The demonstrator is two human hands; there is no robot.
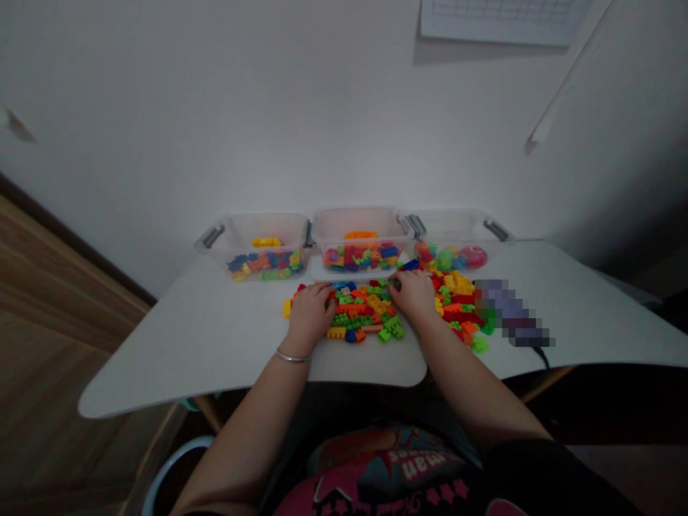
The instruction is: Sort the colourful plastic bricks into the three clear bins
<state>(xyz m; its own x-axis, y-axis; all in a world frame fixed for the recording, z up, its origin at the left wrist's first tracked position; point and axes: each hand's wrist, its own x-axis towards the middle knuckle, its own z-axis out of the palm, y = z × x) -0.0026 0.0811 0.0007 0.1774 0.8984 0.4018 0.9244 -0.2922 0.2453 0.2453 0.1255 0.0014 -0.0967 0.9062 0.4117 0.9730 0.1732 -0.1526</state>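
Toy bricks (365,312): a big heap lies on the table (188,344), just in front of the middle box (362,222), and a second heap (456,301) lies to the right of that box.
Boxes: three clear boxes stand in a row. The middle box has bricks in it, the left box (263,229) has bricks too, and the right box (456,228) has round toys (454,256).
Done and left: some bricks sit in boxes, and many lie out on the table.
Left hand (310,312): it sits on the heap's left side, in front of the middle box, fingers curved down. Cannot tell if it pinches a brick.
Right hand (413,295): it sits on the heap's right side, fingers reaching toward the middle box. Cannot tell if it pinches a brick.
Arms: both reach forward, and the left wrist wears a bangle (293,355).
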